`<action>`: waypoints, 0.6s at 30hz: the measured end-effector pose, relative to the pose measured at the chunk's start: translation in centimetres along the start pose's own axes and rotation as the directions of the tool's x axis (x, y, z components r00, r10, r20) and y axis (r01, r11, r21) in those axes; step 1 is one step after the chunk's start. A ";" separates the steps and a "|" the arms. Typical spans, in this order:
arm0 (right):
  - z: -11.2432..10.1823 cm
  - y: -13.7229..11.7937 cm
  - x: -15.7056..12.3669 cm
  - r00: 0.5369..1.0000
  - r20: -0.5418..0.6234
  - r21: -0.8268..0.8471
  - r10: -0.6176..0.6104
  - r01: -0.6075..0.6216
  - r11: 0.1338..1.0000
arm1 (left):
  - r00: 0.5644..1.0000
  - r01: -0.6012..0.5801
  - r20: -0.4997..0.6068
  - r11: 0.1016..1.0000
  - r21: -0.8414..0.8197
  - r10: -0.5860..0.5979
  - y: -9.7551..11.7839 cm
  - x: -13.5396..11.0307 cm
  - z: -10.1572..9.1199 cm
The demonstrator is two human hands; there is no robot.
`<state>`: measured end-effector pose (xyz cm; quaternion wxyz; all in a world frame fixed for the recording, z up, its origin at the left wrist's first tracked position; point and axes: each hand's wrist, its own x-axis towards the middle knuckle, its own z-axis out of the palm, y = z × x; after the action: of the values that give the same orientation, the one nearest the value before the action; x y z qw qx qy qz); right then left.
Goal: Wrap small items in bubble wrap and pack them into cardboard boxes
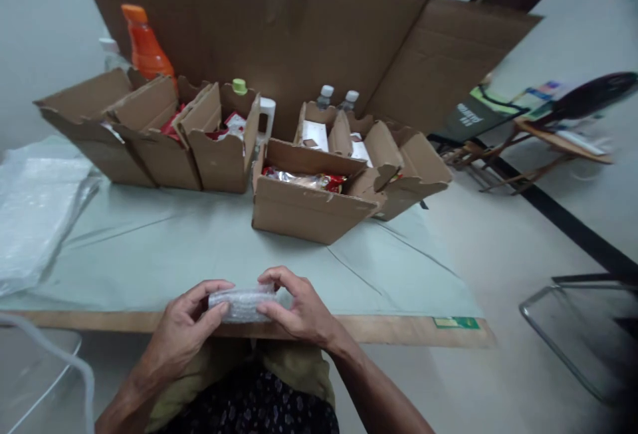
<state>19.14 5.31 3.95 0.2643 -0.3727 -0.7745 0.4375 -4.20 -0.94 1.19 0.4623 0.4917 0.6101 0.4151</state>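
Note:
A small roll of bubble wrap (242,306) is held level just above the front edge of the table. My left hand (187,321) grips its left end, with the thumb in front and the fingers behind. On the other end, my right hand (299,304) closes with its thumb and fingertips. Whether anything is wrapped inside the roll cannot be made out. Beyond my hands, a cardboard box (304,211) with shiny red and clear packets (306,180) in it stands on the pale green table cover (209,248).
Several cardboard boxes (169,148) line the back left, with an orange bottle (148,45) behind them. More boxes (413,165) stand at the back right. Flat bubble wrap sheets (40,201) lie at the left. A tall cardboard panel (279,42) rises behind.

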 end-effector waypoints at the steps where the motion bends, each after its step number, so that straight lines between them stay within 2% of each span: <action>1: -0.5 0.0 -0.6 1.000 -0.025 0.036 0.004 -0.004 0.999 | 1.000 -0.004 0.003 1.000 -0.001 0.004 0.3 0.3 0.5; 4: -2.1 -0.2 -1.7 0.989 -0.145 0.090 0.003 0.010 0.996 | 0.997 -0.077 0.011 0.997 -0.007 0.077 1.0 1.3 2.1; 6: -4.0 -0.7 -2.1 0.973 -0.230 0.067 -0.004 0.020 0.998 | 0.980 -0.194 0.036 0.981 0.017 0.193 2.0 2.1 2.9; 7: -5.2 -1.2 -2.2 0.965 -0.263 0.038 -0.015 0.026 0.999 | 0.959 -0.284 0.031 0.958 0.049 0.282 2.7 2.6 3.2; 8: -6.8 -1.7 -2.3 0.954 -0.297 0.000 -0.035 0.036 0.999 | 0.924 -0.382 0.012 0.918 0.108 0.383 3.6 3.3 3.5; 10: -10.5 -2.7 -2.3 0.913 -0.396 -0.091 -0.098 0.067 0.994 | 0.811 -0.541 -0.060 0.785 0.300 0.582 5.8 5.1 3.8; 12: -14.6 -3.6 -2.0 0.834 -0.519 -0.171 -0.186 0.111 0.979 | 0.687 -0.583 -0.109 0.635 0.506 0.718 8.0 7.3 4.2; 13: -16.6 -4.0 -1.7 0.787 -0.572 -0.208 -0.233 0.136 0.969 | 0.642 -0.580 -0.112 0.577 0.576 0.758 9.0 8.4 4.3; 14: -18.6 -4.3 -1.3 0.749 -0.602 -0.248 -0.275 0.151 0.957 | 0.613 -0.578 -0.105 0.535 0.616 0.783 9.7 9.4 4.5; 15: -20.4 -4.5 -0.7 0.734 -0.607 -0.292 -0.305 0.151 0.944 | 0.599 -0.585 -0.091 0.512 0.628 0.796 10.2 10.3 4.8; 16: -21.9 -4.8 -0.1 0.739 -0.590 -0.345 -0.325 0.133 0.929 | 0.596 -0.596 -0.080 0.506 0.623 0.799 10.5 10.9 5.0; 18: -24.4 -5.3 1.3 0.797 -0.505 -0.469 -0.331 0.068 0.880 | 0.600 -0.621 -0.078 0.525 0.583 0.796 10.4 11.3 5.5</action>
<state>34.54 16.29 20.36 0.4413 -0.4492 -0.7712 0.0934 2.39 12.25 8.17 -0.0064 0.7221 0.5048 0.4730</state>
